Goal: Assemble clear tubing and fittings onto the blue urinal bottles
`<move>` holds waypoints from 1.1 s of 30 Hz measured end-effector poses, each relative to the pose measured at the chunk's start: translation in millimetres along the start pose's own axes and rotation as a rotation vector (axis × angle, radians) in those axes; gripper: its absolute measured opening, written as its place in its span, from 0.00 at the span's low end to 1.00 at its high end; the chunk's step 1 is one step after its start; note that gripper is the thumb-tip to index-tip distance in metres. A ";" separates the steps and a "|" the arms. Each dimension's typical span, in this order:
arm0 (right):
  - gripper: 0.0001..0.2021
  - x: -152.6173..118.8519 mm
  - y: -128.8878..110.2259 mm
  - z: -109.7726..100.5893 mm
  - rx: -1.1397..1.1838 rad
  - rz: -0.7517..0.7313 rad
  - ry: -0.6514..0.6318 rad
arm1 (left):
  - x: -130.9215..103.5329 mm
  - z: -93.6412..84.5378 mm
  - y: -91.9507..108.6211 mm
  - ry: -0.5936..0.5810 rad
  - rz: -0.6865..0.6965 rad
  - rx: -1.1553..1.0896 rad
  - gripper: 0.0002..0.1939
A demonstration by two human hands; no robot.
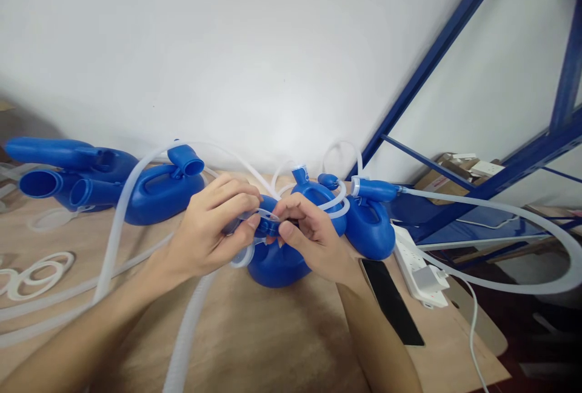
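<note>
A blue plastic urinal bottle (278, 267) stands on the wooden table in front of me, its neck partly hidden by my fingers. My left hand (220, 223) is closed in a pinch on a clear plastic strap (268, 215) at the bottle's neck. On the other side of the neck, my right hand (313, 235) pinches the strap's other end between thumb and forefinger. A translucent ring-shaped cap (245, 256) shows below my left hand. From near it a ribbed translucent hose (191, 332) runs down toward me.
More blue bottles (159, 196) stand to the left, and others (370, 229) with hoses at right. White rings (43, 275) lie at left. A black phone (393, 302) and a white power strip (416, 268) lie right, before a blue metal shelf (436, 47).
</note>
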State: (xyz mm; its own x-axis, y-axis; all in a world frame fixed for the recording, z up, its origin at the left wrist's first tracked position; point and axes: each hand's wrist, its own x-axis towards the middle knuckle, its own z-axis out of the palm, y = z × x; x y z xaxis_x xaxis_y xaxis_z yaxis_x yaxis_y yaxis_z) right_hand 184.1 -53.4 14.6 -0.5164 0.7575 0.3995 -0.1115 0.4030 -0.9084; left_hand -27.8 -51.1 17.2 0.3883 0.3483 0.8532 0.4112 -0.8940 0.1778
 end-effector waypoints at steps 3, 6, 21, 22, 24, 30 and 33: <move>0.12 -2.1 -2.6 2.6 -0.033 -0.015 0.037 | 0.5 -2.2 -1.0 -0.025 0.009 -0.040 0.05; 0.06 -2.7 -3.4 3.7 -0.100 -0.063 0.075 | 1.0 -1.8 -1.7 -0.027 0.014 -0.036 0.07; 0.14 -4.4 4.2 16.4 -0.371 -0.242 0.252 | -0.4 5.0 -2.6 0.025 0.156 0.078 0.11; 0.14 -4.9 4.0 17.7 -0.372 -0.254 0.256 | -0.2 4.9 -1.9 0.029 0.155 0.074 0.11; 0.15 -5.7 2.8 19.5 -0.363 -0.252 0.245 | 0.2 4.3 -1.0 0.030 0.137 0.051 0.11; 0.13 -5.5 2.1 18.2 -0.429 -0.266 0.271 | -0.8 1.9 -3.5 0.000 0.093 -0.062 0.09; 0.12 -5.4 4.8 15.2 -0.480 -0.307 0.262 | -0.8 -0.1 -5.5 -0.023 0.107 -0.075 0.10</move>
State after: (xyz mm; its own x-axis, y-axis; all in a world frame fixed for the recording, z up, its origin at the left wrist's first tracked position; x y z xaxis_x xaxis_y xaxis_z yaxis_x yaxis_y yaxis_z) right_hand 173.5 -63.3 6.2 -0.2890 0.6469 0.7057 0.2034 0.7618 -0.6150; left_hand -30.5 -46.5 15.6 0.4453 0.2557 0.8581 0.3041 -0.9446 0.1237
